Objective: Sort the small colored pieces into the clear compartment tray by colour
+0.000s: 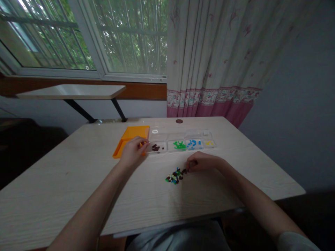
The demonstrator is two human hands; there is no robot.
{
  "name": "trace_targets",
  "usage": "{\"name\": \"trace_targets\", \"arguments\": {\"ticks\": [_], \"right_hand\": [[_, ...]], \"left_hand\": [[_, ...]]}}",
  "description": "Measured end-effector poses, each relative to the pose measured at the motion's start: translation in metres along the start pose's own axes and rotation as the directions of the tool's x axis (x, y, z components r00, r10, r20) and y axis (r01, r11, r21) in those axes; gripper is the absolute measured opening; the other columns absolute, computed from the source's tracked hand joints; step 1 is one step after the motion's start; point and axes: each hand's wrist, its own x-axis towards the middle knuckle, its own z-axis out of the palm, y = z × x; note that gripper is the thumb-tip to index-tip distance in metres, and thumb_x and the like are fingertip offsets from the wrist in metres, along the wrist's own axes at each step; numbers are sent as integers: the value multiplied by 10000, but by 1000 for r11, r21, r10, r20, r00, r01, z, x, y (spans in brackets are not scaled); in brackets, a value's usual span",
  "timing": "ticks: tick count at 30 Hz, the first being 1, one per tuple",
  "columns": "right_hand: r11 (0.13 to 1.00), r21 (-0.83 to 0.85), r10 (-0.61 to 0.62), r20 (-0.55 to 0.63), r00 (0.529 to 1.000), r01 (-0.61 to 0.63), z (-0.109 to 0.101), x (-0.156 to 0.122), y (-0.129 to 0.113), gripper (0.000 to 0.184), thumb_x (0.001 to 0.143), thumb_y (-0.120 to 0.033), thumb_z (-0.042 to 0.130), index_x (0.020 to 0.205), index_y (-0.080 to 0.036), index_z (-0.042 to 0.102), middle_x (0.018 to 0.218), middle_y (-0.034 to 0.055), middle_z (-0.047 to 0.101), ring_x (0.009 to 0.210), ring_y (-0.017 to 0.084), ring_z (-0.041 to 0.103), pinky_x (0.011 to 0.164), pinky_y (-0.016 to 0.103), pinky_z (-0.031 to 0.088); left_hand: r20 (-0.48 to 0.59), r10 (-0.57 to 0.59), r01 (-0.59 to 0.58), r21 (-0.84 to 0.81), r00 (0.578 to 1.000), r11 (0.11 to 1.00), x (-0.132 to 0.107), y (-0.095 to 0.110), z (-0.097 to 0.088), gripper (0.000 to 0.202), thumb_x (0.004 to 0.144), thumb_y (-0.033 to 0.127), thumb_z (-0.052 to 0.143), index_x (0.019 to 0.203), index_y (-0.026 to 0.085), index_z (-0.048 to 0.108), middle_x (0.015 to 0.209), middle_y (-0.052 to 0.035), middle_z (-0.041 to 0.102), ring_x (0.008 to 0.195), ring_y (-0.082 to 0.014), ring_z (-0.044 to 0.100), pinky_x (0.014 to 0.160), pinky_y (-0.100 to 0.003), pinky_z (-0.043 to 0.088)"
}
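On the table, a mixed pile of small pieces (174, 176) in brown, green, blue and pale yellow lies in front of me. My right hand (202, 161) is at the pile's right edge, fingers pinched together beside some brown pieces; what is between the fingertips is hidden. My left hand (133, 149) is closed at the left end of a row of clear plastic boxes, its fingertips by the box with brown pieces (156, 148). Whatever it pinches is too small to name. Farther right, other compartments hold green pieces (179, 145), blue pieces (193, 144) and yellow pieces (209, 143).
An orange tray (136, 131) lies behind and beside my left hand. Clear lids (172, 131) stand open behind the boxes. A raised shelf (75, 91) on black legs is at the back left. A round cable hole (179, 121) sits near the table's far edge.
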Motion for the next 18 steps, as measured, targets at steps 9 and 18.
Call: {"name": "trace_targets", "arguments": {"ticks": [9,18], "right_hand": [[1000,-20,-14,-13,1000,14,0,-1,-2,174,754,-220,554,878,-155,657,692,-3,595,596,85,498,543,178,349],[980,197,34,-218,975,10,4,5,-3,168,811,-284,476,834,-135,551,660,-14,498,586,90,428,555,197,329]], "left_hand": [[186,-132,82,257,974,963,5,-50,-23,257,747,402,490,771,201,649,845,-51,649,696,-184,581,610,-244,396],[33,-36,29,196,999,980,3,-30,-15,278,795,351,446,869,168,643,819,-67,637,714,-178,568,634,-253,412]]}}
